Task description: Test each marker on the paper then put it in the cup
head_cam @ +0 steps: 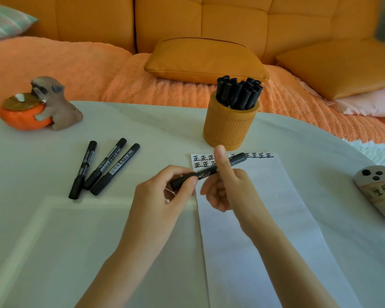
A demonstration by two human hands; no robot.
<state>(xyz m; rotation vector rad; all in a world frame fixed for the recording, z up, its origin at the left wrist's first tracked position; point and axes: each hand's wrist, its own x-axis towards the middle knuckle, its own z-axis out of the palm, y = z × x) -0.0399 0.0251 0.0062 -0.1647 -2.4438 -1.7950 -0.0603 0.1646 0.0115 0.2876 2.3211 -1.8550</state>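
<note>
A black marker (207,172) is held level above the top of the white paper (265,218). My left hand (167,190) pinches its near end. My right hand (227,185) grips its middle with the thumb raised. Rows of black test characters (260,155) run along the paper's far edge. Behind the paper stands an orange cup (229,127) holding several black markers (239,92). Three more black markers (102,167) lie on the white table (53,241) to the left of my hands.
A dog figurine with an orange bowl (38,107) sits at the table's far left. A grey ghost-faced object (378,187) lies at the right edge. An orange sofa with cushions (207,58) runs behind the table.
</note>
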